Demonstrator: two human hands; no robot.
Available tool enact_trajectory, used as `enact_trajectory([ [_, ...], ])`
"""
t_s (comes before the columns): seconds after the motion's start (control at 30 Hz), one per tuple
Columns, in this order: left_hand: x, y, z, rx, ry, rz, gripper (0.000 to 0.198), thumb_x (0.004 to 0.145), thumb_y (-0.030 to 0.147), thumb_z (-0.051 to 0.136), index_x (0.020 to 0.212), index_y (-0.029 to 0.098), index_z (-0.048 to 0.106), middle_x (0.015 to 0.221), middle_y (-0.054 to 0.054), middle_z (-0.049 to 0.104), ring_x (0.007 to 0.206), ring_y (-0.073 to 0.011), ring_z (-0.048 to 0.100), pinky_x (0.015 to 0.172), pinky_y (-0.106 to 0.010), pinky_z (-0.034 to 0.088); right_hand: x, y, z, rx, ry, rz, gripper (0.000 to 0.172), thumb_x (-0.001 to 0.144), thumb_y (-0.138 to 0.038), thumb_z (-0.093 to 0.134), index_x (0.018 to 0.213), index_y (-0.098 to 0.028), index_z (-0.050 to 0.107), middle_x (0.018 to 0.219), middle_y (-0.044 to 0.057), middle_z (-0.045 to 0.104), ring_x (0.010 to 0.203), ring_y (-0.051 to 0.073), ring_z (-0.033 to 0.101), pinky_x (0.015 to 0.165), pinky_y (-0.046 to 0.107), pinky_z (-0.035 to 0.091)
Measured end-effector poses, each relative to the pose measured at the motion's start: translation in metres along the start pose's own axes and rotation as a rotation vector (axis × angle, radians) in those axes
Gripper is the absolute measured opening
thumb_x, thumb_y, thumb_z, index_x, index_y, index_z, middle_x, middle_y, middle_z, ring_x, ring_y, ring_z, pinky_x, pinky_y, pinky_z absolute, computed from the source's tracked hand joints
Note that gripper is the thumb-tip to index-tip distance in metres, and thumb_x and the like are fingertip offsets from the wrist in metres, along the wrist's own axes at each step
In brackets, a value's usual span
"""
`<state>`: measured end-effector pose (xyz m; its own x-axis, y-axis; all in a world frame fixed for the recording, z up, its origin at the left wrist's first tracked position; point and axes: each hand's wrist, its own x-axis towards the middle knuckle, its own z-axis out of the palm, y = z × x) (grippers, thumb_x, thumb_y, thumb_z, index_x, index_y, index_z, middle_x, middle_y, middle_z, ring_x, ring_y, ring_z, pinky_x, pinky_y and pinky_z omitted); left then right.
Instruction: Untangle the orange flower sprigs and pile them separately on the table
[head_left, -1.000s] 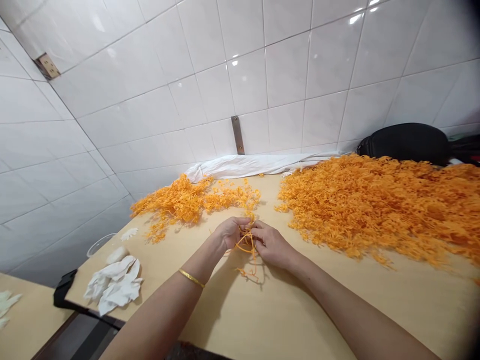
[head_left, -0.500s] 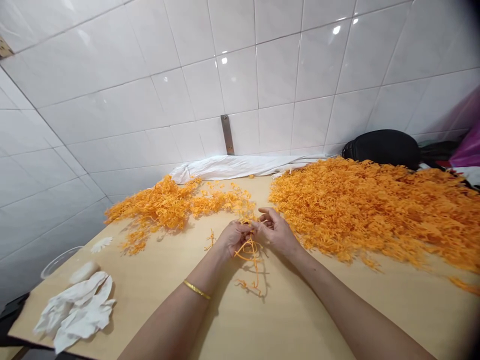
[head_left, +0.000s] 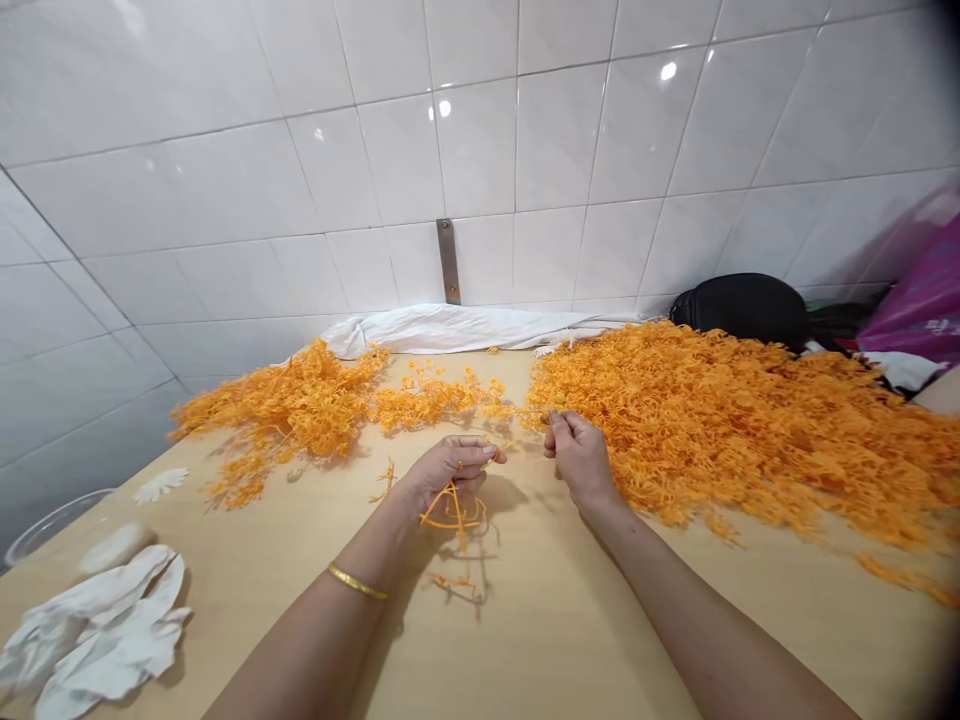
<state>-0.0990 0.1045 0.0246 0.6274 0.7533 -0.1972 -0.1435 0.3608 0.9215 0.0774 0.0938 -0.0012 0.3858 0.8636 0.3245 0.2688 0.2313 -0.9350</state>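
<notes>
My left hand [head_left: 459, 465] is closed in a pinch on an orange plastic flower stem [head_left: 459, 515], whose thin curved branches hang below the fingers. A short bit of it pokes out past the thumb tip. To the right and a little apart, my right hand [head_left: 583, 458] is also closed, thumb against curled fingers, by the edge of the large heap of orange plastic flowers [head_left: 720, 430]. Thin orange strands run near its fingertips, but what it grips is too small to make out. Beneath my left hand, a loose orange bit [head_left: 454, 583] lies on the table.
A smaller pile of orange flowers [head_left: 300, 400] spreads at the left rear of the table [head_left: 540, 630]. White cloths [head_left: 112, 630], a white flower [head_left: 161, 485] and a clear round rim [head_left: 56, 520] are at left. A black case [head_left: 739, 308] and purple bag [head_left: 915, 290] stand by the tiled wall.
My hands have drawn apart; the right one has changed from loosely spread fingers to a closed pinch. My left hand has shifted slightly left with the stem, and the view has turned a little.
</notes>
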Motion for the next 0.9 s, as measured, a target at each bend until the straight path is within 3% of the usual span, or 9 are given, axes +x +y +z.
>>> enact_trajectory([
  [0.07, -0.005, 0.004, -0.002, 0.003, -0.073, 0.033, 0.019, 0.065, 0.027, 0.065, 0.069, 0.009, 0.059, 0.036, 0.010, 0.020, 0.033, -0.0014, 0.018, 0.036, -0.017, 0.010, -0.003, 0.000, 0.001, -0.115, -0.024, -0.068, 0.029, 0.079, -0.035, 0.041, 0.055, -0.019, 0.044, 0.047, -0.002, 0.044, 0.046, 0.012, 0.042, 0.049, 0.024, 0.034],
  [0.17, -0.006, 0.004, -0.003, -0.022, -0.067, 0.093, 0.018, 0.066, 0.026, 0.064, 0.067, 0.010, 0.058, 0.036, 0.009, 0.022, 0.033, -0.0018, 0.020, 0.036, -0.016, 0.011, -0.010, 0.000, 0.004, -0.467, -0.188, -0.252, 0.014, 0.077, -0.023, 0.043, 0.074, -0.017, 0.056, 0.067, 0.004, 0.054, 0.061, 0.015, 0.047, 0.057, 0.026, 0.035],
  [0.23, -0.006, 0.004, -0.002, -0.059, -0.037, 0.120, 0.017, 0.067, 0.026, 0.063, 0.067, 0.010, 0.058, 0.037, 0.009, 0.020, 0.033, -0.0020, 0.020, 0.035, -0.016, 0.012, -0.017, -0.002, 0.007, -0.753, -0.262, -0.385, 0.023, 0.074, -0.016, 0.045, 0.094, -0.015, 0.055, 0.089, 0.009, 0.055, 0.079, 0.019, 0.048, 0.067, 0.029, 0.036],
  [0.3, -0.009, 0.009, 0.001, -0.161, -0.005, 0.161, 0.016, 0.069, 0.025, 0.062, 0.067, 0.010, 0.057, 0.039, 0.010, 0.017, 0.034, -0.0021, 0.020, 0.035, -0.015, 0.013, -0.023, -0.007, 0.011, -0.942, -0.251, -0.486, 0.037, 0.071, -0.011, 0.046, 0.107, -0.012, 0.050, 0.102, 0.014, 0.051, 0.092, 0.024, 0.043, 0.075, 0.034, 0.034],
  [0.4, -0.021, 0.034, 0.013, -0.347, 0.018, 0.239, 0.015, 0.074, 0.024, 0.056, 0.067, 0.010, 0.056, 0.042, 0.009, 0.017, 0.035, -0.0024, 0.021, 0.034, -0.014, 0.016, -0.033, -0.016, 0.019, -1.048, -0.241, -0.608, 0.045, 0.071, -0.008, 0.044, 0.117, -0.009, 0.044, 0.111, 0.016, 0.047, 0.098, 0.027, 0.038, 0.079, 0.038, 0.031],
  [0.57, -0.040, 0.100, 0.060, -0.344, -0.071, 0.368, 0.024, 0.081, 0.025, 0.044, 0.065, 0.011, 0.055, 0.044, 0.006, 0.022, 0.037, -0.0039, 0.030, 0.035, -0.015, 0.022, -0.046, -0.027, 0.029, -1.016, -0.380, -0.708, 0.043, 0.070, -0.009, 0.044, 0.113, -0.009, 0.046, 0.105, 0.015, 0.049, 0.093, 0.026, 0.038, 0.076, 0.036, 0.032],
  [0.7, -0.034, 0.139, 0.106, -0.300, -0.109, 0.394, 0.023, 0.082, 0.024, 0.044, 0.065, 0.013, 0.054, 0.043, 0.005, 0.026, 0.037, -0.0040, 0.032, 0.036, -0.016, 0.024, -0.053, -0.028, 0.030, -0.984, -0.479, -0.784, 0.042, 0.068, -0.008, 0.046, 0.110, -0.011, 0.047, 0.096, 0.013, 0.050, 0.087, 0.024, 0.041, 0.072, 0.035, 0.034],
  [0.8, -0.018, 0.150, 0.137, -0.269, -0.116, 0.424, 0.020, 0.082, 0.021, 0.042, 0.069, 0.013, 0.054, 0.043, 0.005, 0.028, 0.038, -0.0040, 0.033, 0.038, -0.017, 0.027, -0.054, -0.028, 0.030, -1.001, -0.505, -0.808, 0.037, 0.065, -0.005, 0.045, 0.102, -0.011, 0.050, 0.093, 0.012, 0.051, 0.084, 0.023, 0.042, 0.071, 0.035, 0.034],
  [0.9, 0.003, 0.141, 0.170, -0.187, -0.070, 0.379, 0.015, 0.079, 0.017, 0.044, 0.068, 0.012, 0.053, 0.045, 0.005, 0.032, 0.040, -0.0041, 0.036, 0.042, -0.017, 0.030, -0.055, -0.028, 0.028, -0.970, -0.551, -0.809, 0.034, 0.066, -0.007, 0.046, 0.099, -0.013, 0.051, 0.094, 0.012, 0.051, 0.087, 0.023, 0.042, 0.071, 0.034, 0.035],
])
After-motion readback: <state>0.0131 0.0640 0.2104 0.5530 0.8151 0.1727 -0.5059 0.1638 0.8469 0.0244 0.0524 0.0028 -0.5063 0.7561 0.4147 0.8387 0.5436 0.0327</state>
